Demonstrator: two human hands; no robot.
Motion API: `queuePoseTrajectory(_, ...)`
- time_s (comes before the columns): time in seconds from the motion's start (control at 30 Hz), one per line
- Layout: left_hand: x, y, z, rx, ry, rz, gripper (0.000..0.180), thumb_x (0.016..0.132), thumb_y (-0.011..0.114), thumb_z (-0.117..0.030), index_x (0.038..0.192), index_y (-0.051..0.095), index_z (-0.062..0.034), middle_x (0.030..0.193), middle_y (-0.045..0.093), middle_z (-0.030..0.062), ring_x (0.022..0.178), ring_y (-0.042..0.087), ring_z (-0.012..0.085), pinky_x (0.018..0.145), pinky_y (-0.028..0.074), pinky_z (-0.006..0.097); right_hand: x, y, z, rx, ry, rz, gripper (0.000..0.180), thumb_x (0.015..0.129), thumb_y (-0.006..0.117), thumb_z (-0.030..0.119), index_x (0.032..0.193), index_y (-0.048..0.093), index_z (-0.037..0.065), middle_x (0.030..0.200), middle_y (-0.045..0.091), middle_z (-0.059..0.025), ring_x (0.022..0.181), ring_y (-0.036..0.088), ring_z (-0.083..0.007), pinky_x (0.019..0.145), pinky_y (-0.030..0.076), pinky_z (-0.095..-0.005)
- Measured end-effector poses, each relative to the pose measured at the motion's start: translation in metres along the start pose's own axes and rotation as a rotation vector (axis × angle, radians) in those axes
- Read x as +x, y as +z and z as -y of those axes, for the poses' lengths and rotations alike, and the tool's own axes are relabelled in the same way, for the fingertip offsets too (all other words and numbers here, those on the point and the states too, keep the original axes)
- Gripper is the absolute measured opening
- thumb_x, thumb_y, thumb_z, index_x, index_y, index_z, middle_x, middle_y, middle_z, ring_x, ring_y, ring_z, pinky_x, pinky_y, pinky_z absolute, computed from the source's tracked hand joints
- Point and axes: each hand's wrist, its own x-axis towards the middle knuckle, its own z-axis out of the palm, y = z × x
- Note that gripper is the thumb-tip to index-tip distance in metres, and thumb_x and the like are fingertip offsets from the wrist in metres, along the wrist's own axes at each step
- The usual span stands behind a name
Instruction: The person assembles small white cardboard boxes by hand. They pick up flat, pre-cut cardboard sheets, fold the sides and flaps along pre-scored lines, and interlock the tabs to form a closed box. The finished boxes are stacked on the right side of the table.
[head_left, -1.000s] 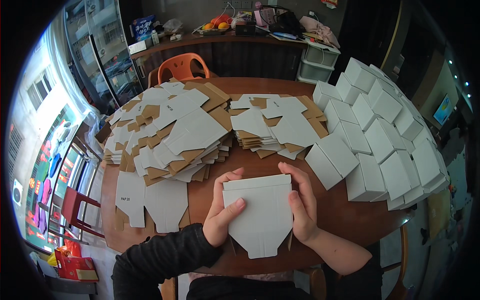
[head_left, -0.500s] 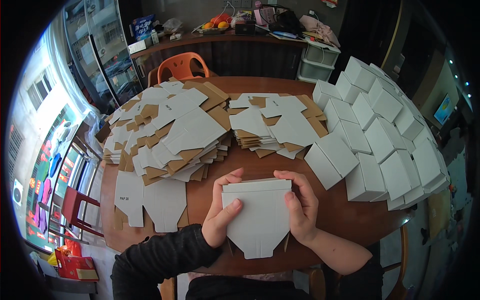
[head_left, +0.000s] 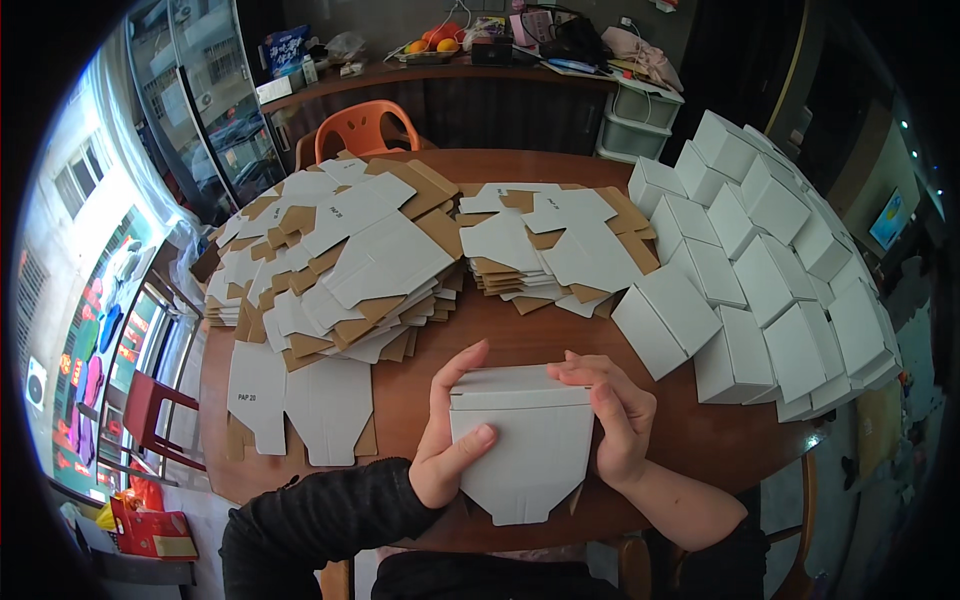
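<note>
— Gripping was done from both sides: the white cardboard box blank, partly folded, was held at the near edge of the round wooden table. The left hand was closed on its left edge, thumb laid across the white face and fingers curled behind the upper corner. The right hand was wrapped over the upper right corner, fingers bent across the folded top flap.

— How was the piece judged to handle?

— As light and fairly stiff, though easily creased wherever pressure fell off a score line. Thin board of that sort would be dented by a hard pinch, so hold was best taken at the edges and along the folds, as was seen. The white face looked smooth, perhaps a little slippery; the brown back less so.

— And what was spread round it?

— Just beyond the hands, a flat blank was lying open to the left. Behind it, a wide heap of unfolded blanks was spread, white and brown sides mixed, with a smaller stack beside it toward the middle. Finished white boxes were piled closely along the right side, some overhanging the table's rim.

— The room?

— An orange plastic chair was pushed in at the far side, a dark cluttered counter was set behind it, and glazed doors were seen to the left, with a red chair below them.
</note>
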Motion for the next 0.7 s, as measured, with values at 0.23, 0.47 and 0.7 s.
queuePoseTrajectory(0.23,0.0,-0.009,0.01,0.087,0.077,0.023,0.053,0.096,0.061,-0.031,0.138,0.038,-0.0084,0.159,0.02,0.0196,0.149,0.018,0.0305,0.119,0.016,0.046,0.004,-0.001,0.003,0.019,0.013,0.104,0.029,0.105,0.045,0.018,0.108,0.066,-0.001,0.117,0.07,-0.0168,0.109,0.063,-0.0251,0.113,0.035,-0.0488)
queuePoseTrajectory(0.47,0.003,-0.004,0.006,0.017,0.034,-0.016,0.044,0.097,0.06,-0.028,0.133,0.042,-0.0106,0.158,0.022,0.018,0.146,0.022,0.0276,0.118,0.019,0.044,-0.005,0.009,-0.008,-0.005,-0.01,0.036,0.026,0.11,0.036,0.026,0.114,0.05,0.004,0.114,0.066,-0.019,0.11,0.062,-0.0234,0.118,0.03,-0.0494)
queuePoseTrajectory(0.7,0.001,-0.003,0.004,-0.006,0.028,-0.024,0.032,0.098,0.06,-0.024,0.124,0.047,-0.0107,0.155,0.027,0.0164,0.141,0.029,0.0251,0.116,0.024,0.042,-0.005,0.009,-0.009,-0.047,-0.029,0.032,0.025,0.11,0.035,0.024,0.104,0.051,0.005,0.11,0.066,-0.0181,0.108,0.062,-0.0219,0.118,0.031,-0.0501)
